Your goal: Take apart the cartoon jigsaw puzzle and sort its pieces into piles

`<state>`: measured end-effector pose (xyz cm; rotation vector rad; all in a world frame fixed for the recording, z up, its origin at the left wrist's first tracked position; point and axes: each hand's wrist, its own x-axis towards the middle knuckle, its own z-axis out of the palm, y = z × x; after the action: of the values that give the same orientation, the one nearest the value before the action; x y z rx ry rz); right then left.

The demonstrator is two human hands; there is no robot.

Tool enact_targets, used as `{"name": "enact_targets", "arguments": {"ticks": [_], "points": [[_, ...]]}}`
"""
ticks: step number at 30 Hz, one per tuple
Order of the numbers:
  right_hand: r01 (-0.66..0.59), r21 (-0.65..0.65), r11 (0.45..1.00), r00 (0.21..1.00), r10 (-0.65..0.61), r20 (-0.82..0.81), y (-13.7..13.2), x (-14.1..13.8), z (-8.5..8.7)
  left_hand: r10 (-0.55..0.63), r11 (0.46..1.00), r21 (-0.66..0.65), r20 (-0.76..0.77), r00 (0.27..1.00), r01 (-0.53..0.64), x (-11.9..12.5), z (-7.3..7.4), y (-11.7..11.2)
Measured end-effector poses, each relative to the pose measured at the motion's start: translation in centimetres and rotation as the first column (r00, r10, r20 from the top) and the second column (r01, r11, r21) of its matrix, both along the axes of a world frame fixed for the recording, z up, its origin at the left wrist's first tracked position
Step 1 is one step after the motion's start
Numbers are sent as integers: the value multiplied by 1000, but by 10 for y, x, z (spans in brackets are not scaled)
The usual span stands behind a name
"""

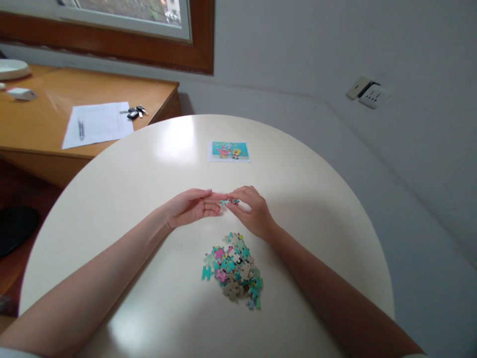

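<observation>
Above the middle of the white table, my right hand (253, 209) pinches a few small puzzle pieces (228, 202) between thumb and fingers. My left hand (194, 206) meets it from the side, palm turned up. Its index finger stretches to the right hand's fingertips, and its other fingers are loosely bent beside the pieces. The fingers partly cover these pieces, so their exact number is hidden. Nearer to me lies a loose pile of puzzle pieces (234, 271) in turquoise, pink, yellow and grey-beige, some overlapping.
A small cartoon picture card (230, 151) lies flat beyond my hands on the round white table (316, 199). At the left, a wooden desk (48, 114) bears a paper sheet (99, 124), a pen (81, 129) and keys (136, 112). A wall with a socket (373, 95) stands to the right.
</observation>
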<state>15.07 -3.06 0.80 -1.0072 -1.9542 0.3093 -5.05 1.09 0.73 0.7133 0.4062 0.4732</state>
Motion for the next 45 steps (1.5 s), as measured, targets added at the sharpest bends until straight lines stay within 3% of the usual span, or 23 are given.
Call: {"name": "enact_targets", "arguments": {"ticks": [10,19,31,37,45], "points": [[58,-109,992,992,-69,-109,0,1,0,0,999,-43,18,1000,1,-1,-2,2],[260,-296,919,926,-324,-192,16,21,-3,-4,998,-55,35,999,6,0,-2,3],[234,-327,916,972,-231,47,25,30,-11,13,997,-78,49,999,-9,0,2,2],[219,-324,920,976,-205,79,26,30,-10,15,996,-88,55,998,-10,0,0,2],[235,-400,886,972,-208,111,25,29,-7,48,995,-94,37,998,-44,1,1,2]]}}
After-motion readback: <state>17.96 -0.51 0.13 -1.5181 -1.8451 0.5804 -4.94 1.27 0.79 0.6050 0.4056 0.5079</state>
